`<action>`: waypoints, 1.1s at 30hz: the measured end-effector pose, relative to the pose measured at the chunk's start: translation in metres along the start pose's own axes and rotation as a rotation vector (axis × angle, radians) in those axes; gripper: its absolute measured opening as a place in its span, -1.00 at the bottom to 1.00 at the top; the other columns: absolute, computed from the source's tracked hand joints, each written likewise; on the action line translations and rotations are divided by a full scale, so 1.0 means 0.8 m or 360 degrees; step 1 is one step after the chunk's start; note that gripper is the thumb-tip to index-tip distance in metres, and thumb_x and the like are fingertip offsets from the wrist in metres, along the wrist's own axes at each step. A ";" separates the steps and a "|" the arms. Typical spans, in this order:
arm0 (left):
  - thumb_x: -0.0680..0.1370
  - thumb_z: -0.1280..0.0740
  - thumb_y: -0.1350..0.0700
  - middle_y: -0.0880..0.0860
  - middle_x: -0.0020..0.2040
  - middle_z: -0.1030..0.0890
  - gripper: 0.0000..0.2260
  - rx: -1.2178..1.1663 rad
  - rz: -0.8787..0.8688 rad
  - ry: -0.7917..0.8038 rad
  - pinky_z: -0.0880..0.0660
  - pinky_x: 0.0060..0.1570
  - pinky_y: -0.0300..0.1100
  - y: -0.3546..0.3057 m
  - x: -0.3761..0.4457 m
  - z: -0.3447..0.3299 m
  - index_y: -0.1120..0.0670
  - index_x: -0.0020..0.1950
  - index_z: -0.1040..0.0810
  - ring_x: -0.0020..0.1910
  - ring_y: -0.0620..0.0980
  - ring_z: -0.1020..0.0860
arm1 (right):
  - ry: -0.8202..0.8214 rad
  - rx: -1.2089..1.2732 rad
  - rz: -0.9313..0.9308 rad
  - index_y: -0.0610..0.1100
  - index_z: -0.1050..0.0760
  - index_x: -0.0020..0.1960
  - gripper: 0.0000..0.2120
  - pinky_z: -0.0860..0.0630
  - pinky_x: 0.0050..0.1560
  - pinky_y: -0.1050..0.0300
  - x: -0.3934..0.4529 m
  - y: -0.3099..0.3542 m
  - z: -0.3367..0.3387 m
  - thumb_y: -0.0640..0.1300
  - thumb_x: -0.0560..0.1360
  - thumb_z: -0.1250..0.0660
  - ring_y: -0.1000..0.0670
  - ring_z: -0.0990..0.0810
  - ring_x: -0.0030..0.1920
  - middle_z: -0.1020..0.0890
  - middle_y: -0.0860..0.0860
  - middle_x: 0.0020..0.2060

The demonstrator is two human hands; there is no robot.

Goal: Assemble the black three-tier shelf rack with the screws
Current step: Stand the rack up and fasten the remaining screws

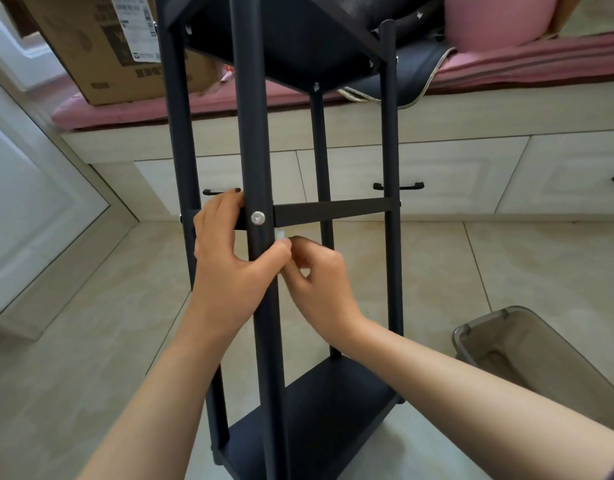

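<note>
Pale floor tiles and a cream drawer bench make up the setting; I have only the one head view, so the list follows from it, placed relative to the near post of the black shelf rack. Item: the rack stands upright on the floor, its long axis vertical, with four posts, a bottom shelf low and just right of the near post, and an upper shelf overhead. Item: a middle crossbar runs level to the right from the near post, fixed there by a silver screw seated in the post's face. Item: my left hand grips the near post just under that screw, fingers wrapped behind it, thumb across the front. Item: my right hand sits just right of the post, below the crossbar, its fingers curled in a narrow pinch on a small whitish piece; I cannot tell what that piece is. The right hand is the nearer one to the underside of the joint, so I judge any tightening there falls to it while the left steadies the post. Item: a cardboard box up and left of the post on a pink cushion. Item: a grey bin low to the right, apparently holding only its liner.
</note>
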State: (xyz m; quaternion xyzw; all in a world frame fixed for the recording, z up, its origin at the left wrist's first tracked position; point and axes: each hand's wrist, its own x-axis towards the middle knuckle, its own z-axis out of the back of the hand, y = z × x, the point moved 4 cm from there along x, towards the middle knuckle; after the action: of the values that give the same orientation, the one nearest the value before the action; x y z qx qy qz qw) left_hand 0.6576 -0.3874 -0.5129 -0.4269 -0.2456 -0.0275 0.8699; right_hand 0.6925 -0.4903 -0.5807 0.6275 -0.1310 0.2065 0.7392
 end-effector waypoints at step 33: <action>0.50 -0.18 -0.12 -0.04 0.08 -0.51 -0.65 -0.0014 -0.0059 0.0044 -0.45 0.22 0.08 -0.001 -0.007 0.006 0.05 0.15 -0.52 0.19 0.06 -0.47 | -0.0003 -0.0043 0.0078 -0.28 -0.66 -0.12 -0.83 -0.48 -0.21 0.38 -0.006 0.021 0.016 -0.29 0.58 -0.32 0.19 -0.61 -0.30 -0.66 0.06 -0.30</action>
State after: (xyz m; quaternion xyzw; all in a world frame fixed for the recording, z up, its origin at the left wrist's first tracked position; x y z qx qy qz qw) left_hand 0.6504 -0.3855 -0.5126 -0.4258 -0.2414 -0.0504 0.8706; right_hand 0.6812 -0.5011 -0.5656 0.6142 -0.1498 0.2220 0.7423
